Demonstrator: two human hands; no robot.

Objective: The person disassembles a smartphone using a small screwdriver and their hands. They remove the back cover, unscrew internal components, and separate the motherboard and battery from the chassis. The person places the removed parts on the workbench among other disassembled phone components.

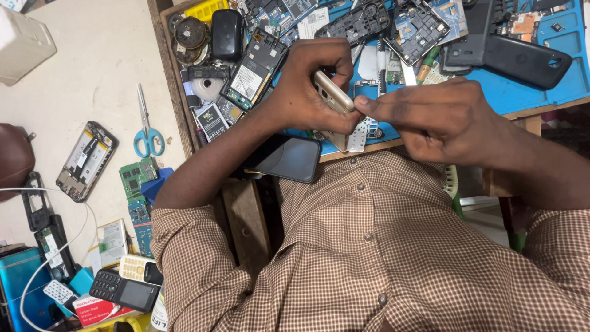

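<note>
- Left hand [307,92] wraps a gold-coloured phone [332,92], fingers curled over its top and thumb behind, tilted up off the bench so its edge faces the other hand.
- Right hand [430,120] is pinched narrow, thumb and forefinger tips meeting at the phone's lower edge; anything gripped between them is too small to tell. Probably working the side seam or a tray there.
- Phone is held in the air over the near edge of the blue work mat [522,92], close to the checked shirt [369,246], likely for a close look.
- A black smartphone [286,158] lies screen up just under the left forearm, at the bench's near edge, within easy reach.
- Far on the mat: an opened phone with battery showing [253,71], black back covers [522,58], circuit boards.
- Left, on the pale floor, well apart from the hands: blue-handled scissors [146,126], a stripped phone frame [86,161], a keypad phone [123,290]. Set aside, not in use.
</note>
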